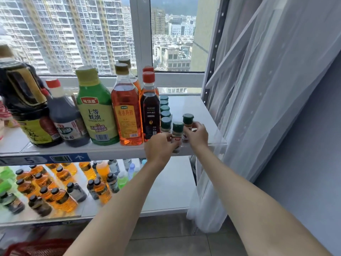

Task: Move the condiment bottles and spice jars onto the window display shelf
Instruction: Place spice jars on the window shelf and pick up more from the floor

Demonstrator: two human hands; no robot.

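The white window shelf (191, 106) carries a row of condiment bottles: a dark soy jug (27, 111), a vinegar bottle (64, 122), a green oyster sauce bottle (96, 111), an orange oil bottle (127, 115) and a dark sesame oil bottle (150, 111). Behind them stands a line of green-capped spice jars (165, 115). My left hand (159, 147) is closed around a green-capped spice jar (177, 131) at the shelf's front edge. My right hand (196, 134) grips a second spice jar (187, 121) just to its right, standing on the shelf.
A lower shelf (166, 182) holds several small orange and dark bottles (60, 187). A sheer white curtain (258, 108) hangs right of the shelf's metal upright (212, 58). A red basket (36, 246) shows at bottom left. The window glass lies behind the bottles.
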